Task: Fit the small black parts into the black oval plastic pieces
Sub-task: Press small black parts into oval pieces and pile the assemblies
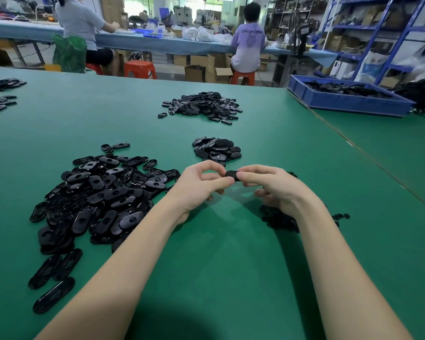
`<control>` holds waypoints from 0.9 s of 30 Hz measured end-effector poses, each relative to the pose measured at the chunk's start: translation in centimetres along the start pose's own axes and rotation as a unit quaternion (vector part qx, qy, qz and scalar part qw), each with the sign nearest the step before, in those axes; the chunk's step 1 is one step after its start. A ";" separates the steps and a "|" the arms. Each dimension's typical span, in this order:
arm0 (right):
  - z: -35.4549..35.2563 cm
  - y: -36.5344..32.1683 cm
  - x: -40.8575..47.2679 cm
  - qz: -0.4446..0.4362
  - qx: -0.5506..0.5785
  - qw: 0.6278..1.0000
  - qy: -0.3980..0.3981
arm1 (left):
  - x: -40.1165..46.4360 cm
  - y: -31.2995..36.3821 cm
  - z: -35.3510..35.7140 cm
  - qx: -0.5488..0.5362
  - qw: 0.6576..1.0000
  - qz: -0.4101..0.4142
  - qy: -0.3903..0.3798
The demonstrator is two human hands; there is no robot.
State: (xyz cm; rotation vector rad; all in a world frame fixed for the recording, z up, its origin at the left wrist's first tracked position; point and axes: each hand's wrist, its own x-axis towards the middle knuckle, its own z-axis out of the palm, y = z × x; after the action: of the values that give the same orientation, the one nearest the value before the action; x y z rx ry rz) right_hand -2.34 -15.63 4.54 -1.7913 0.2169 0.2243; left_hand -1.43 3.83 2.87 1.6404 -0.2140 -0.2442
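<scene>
Just above the green table (219, 253), my left hand (199, 185) and my right hand (272, 185) meet at its middle. Between their fingertips sits one black oval plastic piece (232, 175), pinched by both hands at its ends. A big heap of black oval pieces (101, 197) lies to the left of my left arm. A small pile of little black parts (280, 219) lies under my right wrist, partly hidden by it. Just beyond my hands lies a small stack of oval pieces (217, 149).
Another heap of black pieces (203, 105) lies farther back at the middle. More pieces (0, 94) lie at the far left edge. A blue bin (349, 99) with black parts stands at the back right. Two people sit at a far bench.
</scene>
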 end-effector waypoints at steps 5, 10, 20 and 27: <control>-0.4 0.3 0.3 0.010 0.070 0.996 -0.059 | 0.0 0.3 -0.1 -0.029 0.999 -0.013 -0.022; -0.3 0.5 0.6 0.007 0.101 0.992 -0.079 | 0.0 0.5 -0.4 -0.032 0.999 -0.006 -0.023; -0.3 -1.1 -0.2 -0.207 -0.111 0.968 0.089 | 0.0 0.5 -0.3 -0.001 0.999 -0.007 0.038; 0.9 -1.6 0.1 -0.224 -0.307 0.917 0.118 | 0.3 0.2 -0.3 0.030 0.997 0.011 0.073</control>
State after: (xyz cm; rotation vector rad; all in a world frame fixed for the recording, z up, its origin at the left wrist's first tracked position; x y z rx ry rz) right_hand -1.83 -14.34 5.83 -2.4373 -0.1174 -0.2910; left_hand -1.09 4.01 3.05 1.7071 -0.1295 -0.1016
